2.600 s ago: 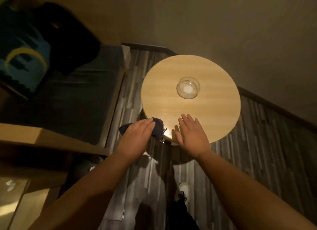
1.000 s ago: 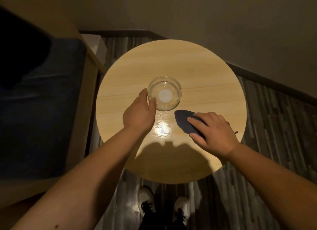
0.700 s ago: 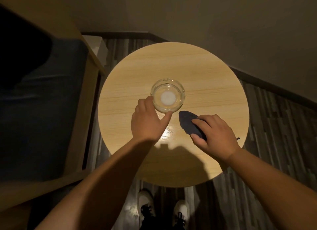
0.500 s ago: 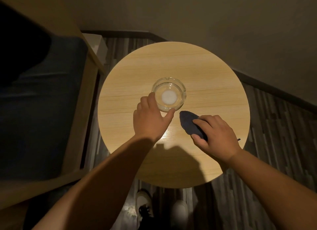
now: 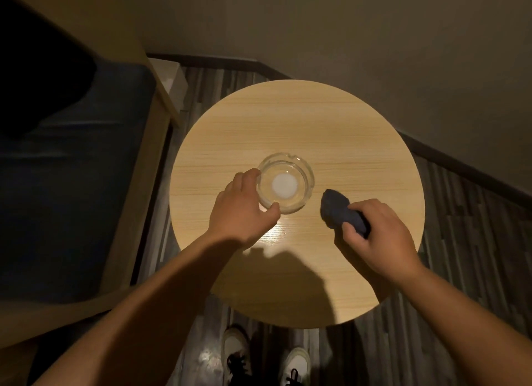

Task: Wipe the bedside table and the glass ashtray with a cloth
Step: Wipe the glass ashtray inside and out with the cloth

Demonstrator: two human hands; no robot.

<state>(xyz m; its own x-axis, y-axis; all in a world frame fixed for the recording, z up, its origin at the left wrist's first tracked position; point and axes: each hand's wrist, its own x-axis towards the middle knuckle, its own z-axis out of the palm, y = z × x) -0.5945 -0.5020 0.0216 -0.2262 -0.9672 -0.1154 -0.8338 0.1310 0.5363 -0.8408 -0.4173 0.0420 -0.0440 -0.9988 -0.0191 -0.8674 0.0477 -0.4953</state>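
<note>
A round light-wood bedside table (image 5: 302,120) fills the middle of the head view. A clear glass ashtray (image 5: 290,181) with a pale round base stands near its centre. My left hand (image 5: 241,210) grips the ashtray's near-left rim between thumb and fingers. To the right of the ashtray, my right hand (image 5: 377,236) holds a bunched dark blue cloth (image 5: 338,211), whose free end points toward the ashtray without touching it. The cloth sits at or just above the tabletop.
A bed with dark blue bedding (image 5: 66,184) and a wooden frame (image 5: 138,190) runs along the left. A white box (image 5: 172,80) stands at the bed's corner. A beige wall (image 5: 403,54) closes off the back and right. My shoes (image 5: 239,354) show on the striped floor below.
The cloth passed from my left hand to my right. My left hand reached the ashtray and closed on its rim. My right hand with the cloth has drawn slightly right.
</note>
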